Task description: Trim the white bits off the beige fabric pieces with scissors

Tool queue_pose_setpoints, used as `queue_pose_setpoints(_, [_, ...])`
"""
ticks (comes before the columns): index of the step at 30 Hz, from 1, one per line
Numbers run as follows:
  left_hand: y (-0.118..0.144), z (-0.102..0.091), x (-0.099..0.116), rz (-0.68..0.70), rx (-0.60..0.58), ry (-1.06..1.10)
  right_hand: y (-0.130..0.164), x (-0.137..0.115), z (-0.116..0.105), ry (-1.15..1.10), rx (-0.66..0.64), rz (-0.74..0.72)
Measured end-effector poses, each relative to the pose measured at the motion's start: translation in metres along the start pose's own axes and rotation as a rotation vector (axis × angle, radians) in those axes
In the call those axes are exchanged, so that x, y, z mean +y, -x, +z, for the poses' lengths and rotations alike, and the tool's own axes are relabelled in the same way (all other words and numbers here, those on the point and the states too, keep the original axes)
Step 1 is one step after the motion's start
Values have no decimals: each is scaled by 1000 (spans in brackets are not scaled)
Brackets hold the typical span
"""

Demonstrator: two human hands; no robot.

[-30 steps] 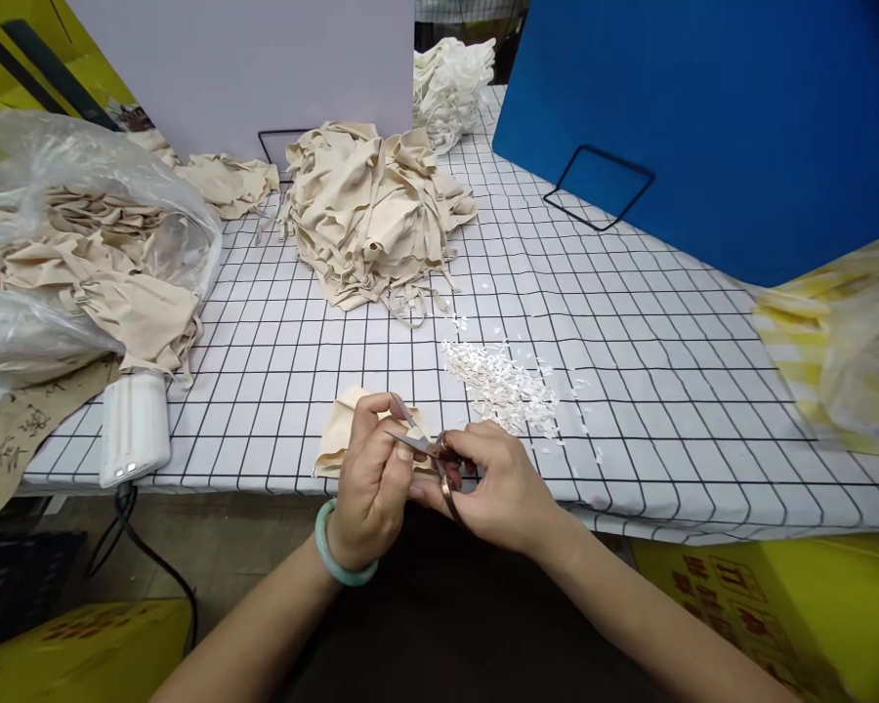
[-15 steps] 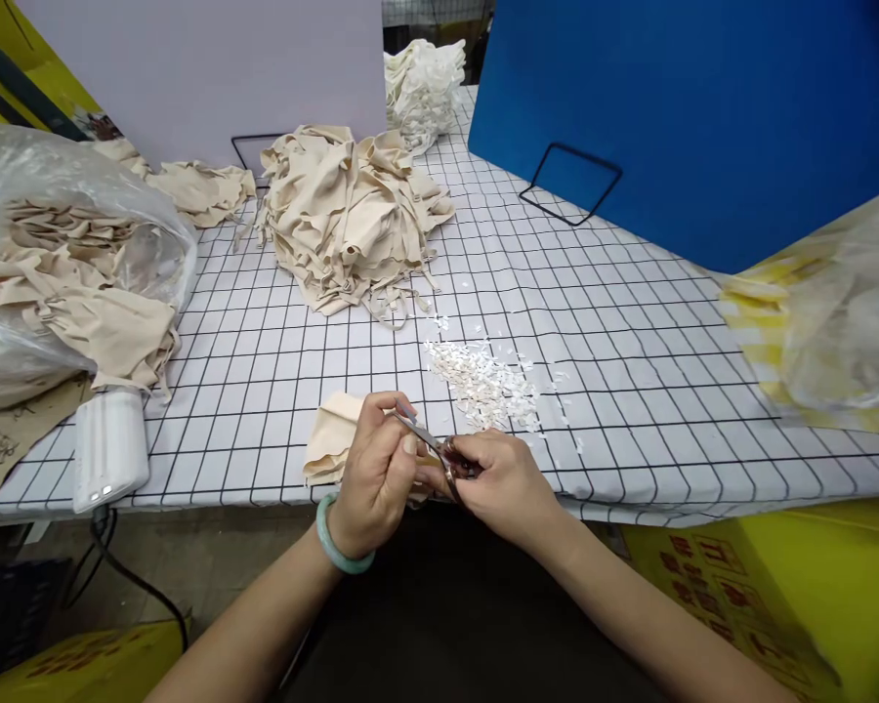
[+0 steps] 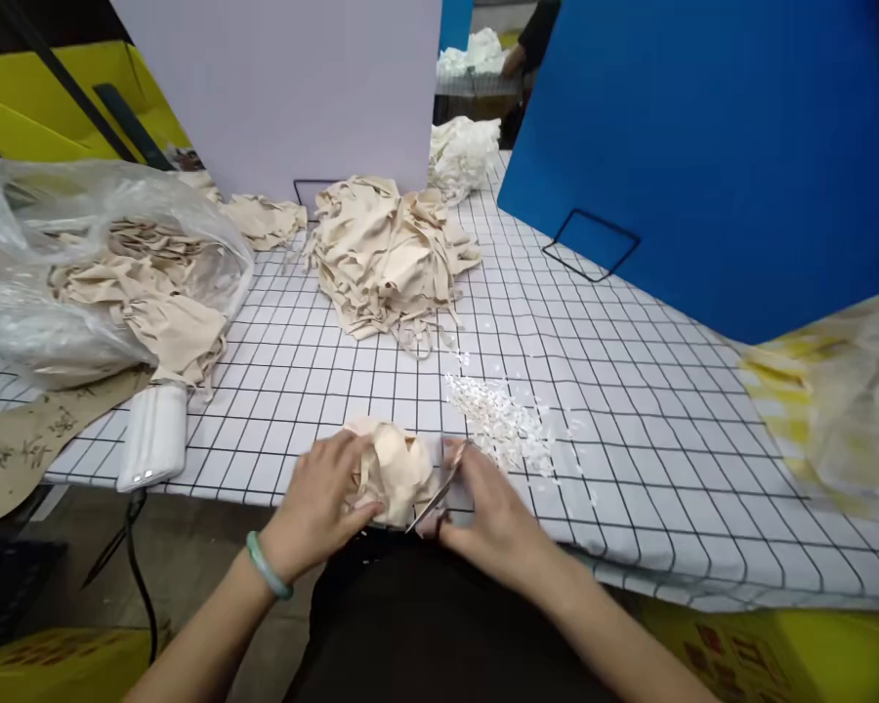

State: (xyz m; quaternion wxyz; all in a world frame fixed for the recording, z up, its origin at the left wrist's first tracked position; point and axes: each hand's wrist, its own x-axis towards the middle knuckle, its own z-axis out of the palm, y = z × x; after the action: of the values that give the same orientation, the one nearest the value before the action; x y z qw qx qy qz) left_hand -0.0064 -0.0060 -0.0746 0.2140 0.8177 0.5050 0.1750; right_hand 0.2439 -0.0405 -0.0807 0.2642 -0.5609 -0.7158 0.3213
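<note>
Seems the beige cloth (image 3: pixel 399 469) is being arranged at the near edge of the desk (image 3: pixel 264 420), touched by a half-curled left hand (image 3: pixel 322 498) (grip can't be told). Scissors (image 3: pixel 435 503) are gripped in the curled right hand (image 3: pixel 494 513); a firmer pinch is probably needed next.

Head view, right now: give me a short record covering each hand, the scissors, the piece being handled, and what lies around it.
Left hand: touching the beige fabric piece; how firmly, unclear
Right hand: holding scissors
Blades: pointing toward the person
Fabric piece: near the table's front edge
White bits: scattered beyond the right hand
Beige pile: farther back
Plastic bag: at left, beige fabric inside
</note>
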Motion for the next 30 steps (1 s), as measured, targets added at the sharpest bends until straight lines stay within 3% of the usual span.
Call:
queue_pose_setpoints(3, [5, 4, 12, 55, -62, 243, -10, -18, 31, -143, -22, -93])
queue_pose_setpoints(6, [-25, -7, 24, 17, 20, 391, -47, -33, 25, -250, 29, -67])
queue_pose_setpoints(8, [-69, -29, 27, -12, 140, 495, -91, -45, 0, -280, 99, -68])
queue_pose_setpoints(13, [-205, -106, 22, -87, 472, 649, -230, -74, -93, -271, 322, -28])
queue_pose_setpoints(15, [-234, -111, 20, -136, 588, 657, -261, -69, -114, -238, 385, 24])
queue_pose_setpoints(16, [-239, -104, 20, -153, 613, 661, -265, -62, -117, -218, 401, 45])
queue_pose_setpoints(19, [-218, -53, 29, -150, 493, 705, -233, -36, -95, -168, 319, 71])
queue_pose_setpoints(21, [-191, -9, 39, -137, 301, 790, -190, -22, -68, -149, 193, 75])
queue_pose_setpoints(24, [-157, 41, 51, -191, 140, 865, -126, -8, -39, -25, 116, 104])
queue_pose_setpoints(27, [-138, 60, 53, -230, -30, 906, -84, 4, -33, 82, 16, 69])
queue_pose_setpoints(30, [-124, 61, 54, -258, -106, 884, -58, 22, -36, 204, 43, 9])
